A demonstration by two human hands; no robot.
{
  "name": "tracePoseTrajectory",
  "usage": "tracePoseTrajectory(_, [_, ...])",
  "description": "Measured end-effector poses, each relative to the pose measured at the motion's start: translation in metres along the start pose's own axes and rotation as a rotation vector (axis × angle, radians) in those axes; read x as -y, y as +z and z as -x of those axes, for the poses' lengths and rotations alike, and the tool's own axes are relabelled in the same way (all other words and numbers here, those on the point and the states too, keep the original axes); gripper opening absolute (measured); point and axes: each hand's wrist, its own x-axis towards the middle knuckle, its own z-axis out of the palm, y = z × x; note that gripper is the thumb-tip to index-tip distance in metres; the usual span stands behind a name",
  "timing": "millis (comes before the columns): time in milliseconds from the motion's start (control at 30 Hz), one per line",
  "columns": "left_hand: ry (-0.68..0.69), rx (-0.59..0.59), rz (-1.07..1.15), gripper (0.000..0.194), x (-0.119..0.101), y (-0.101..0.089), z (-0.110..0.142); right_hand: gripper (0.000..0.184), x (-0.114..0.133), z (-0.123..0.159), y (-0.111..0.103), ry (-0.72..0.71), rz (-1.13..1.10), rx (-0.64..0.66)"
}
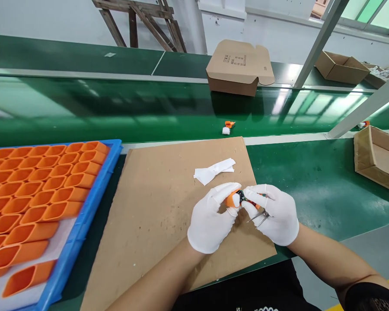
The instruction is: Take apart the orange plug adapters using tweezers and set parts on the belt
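Both of my hands wear white gloves and meet over the right part of a cardboard sheet. My left hand (212,218) is closed around a small orange plastic part (230,199) with a white piece on it. Dark, thin bits show at its right end, where the fingers of my right hand (274,214) pinch; their exact form is unclear. Against the right palm lies a thin metal tool with two prongs (260,217), tips pointing down-left. Just beyond the hands, a crumpled white wipe or paper strip (214,171) rests on the cardboard sheet (155,216).
To the left, a blue tray (95,216) holds rows of orange sleeves (29,188). A green conveyor belt (149,116) runs behind, carrying a small orange-and-white piece (227,127). A brown carton (240,65) stands at the back; an open cardboard box (381,157) sits at right, near a metal post (350,110).
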Motion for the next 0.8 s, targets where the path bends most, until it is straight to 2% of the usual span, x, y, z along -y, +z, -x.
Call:
tracePoseTrajectory(167, [-0.049,0.038,-0.022,0.037,-0.003,0.001,0.001,0.019,0.006,-0.002,-0.002,-0.083,0.158,-0.008])
tracePoseTrajectory(333, [-0.13,0.049,0.007,0.045,0.0,0.006,0.005,0.025,0.004,0.003,0.002,-0.117,0.16,0.122])
tracePoseTrajectory(400, [-0.164,0.046,0.055,0.046,0.003,0.008,0.006,0.025,0.003,0.003,0.003,-0.122,0.125,0.162])
tracePoseTrajectory(467, [-0.205,0.057,0.129,0.045,0.004,0.009,0.005,0.022,0.003,0.001,0.002,-0.078,-0.033,0.144])
tracePoseTrajectory(567, [-0.236,0.062,0.146,0.043,0.0,0.007,0.0,0.016,-0.002,-0.004,-0.001,0.145,-0.362,0.04])
tracePoseTrajectory(633, [-0.149,0.05,0.112,0.043,-0.003,0.003,-0.003,0.015,-0.006,-0.008,-0.004,0.386,-0.5,0.043])
tracePoseTrajectory(733, [0.078,0.071,0.084,0.042,-0.005,-0.003,-0.007,0.028,-0.012,-0.013,-0.007,0.709,-0.744,0.242])
tracePoseTrajectory(800, [0.177,0.116,0.075,0.042,-0.004,-0.006,-0.009,0.04,-0.011,-0.018,-0.008,0.795,-0.937,0.435])
